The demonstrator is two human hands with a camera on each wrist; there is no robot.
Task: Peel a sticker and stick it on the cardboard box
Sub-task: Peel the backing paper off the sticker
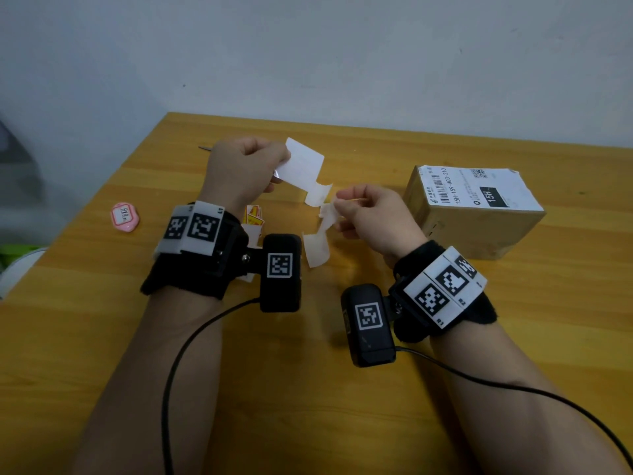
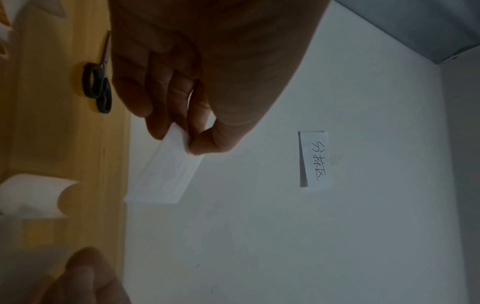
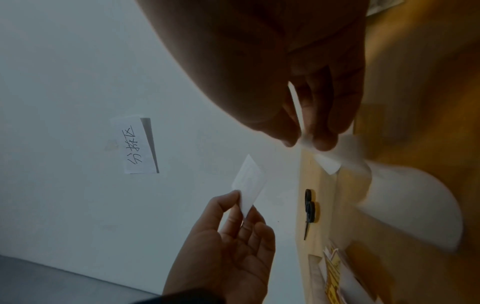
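Observation:
My left hand [image 1: 274, 169] pinches a blank white sticker [image 1: 303, 164] by one end and holds it above the table; the left wrist view shows the thumb and fingers on the sticker [image 2: 166, 170]. The sticker [image 3: 249, 183] hangs apart from the strip in the right wrist view. My right hand [image 1: 337, 207] pinches the white backing strip [image 1: 317, 250], which curls downward; its fingertips [image 3: 322, 142] hold the strip [image 3: 405, 197]. The cardboard box [image 1: 445, 214], with a shipping label on top, stands on the table to the right of both hands.
Wooden table [image 1: 342, 389] against a pale wall. A pink tag [image 1: 124, 217] lies at the left. A stack of yellow stickers [image 1: 253, 216] sits under my left wrist. Scissors [image 2: 100, 88] lie at the back. A handwritten paper note [image 2: 315, 159] hangs on the wall.

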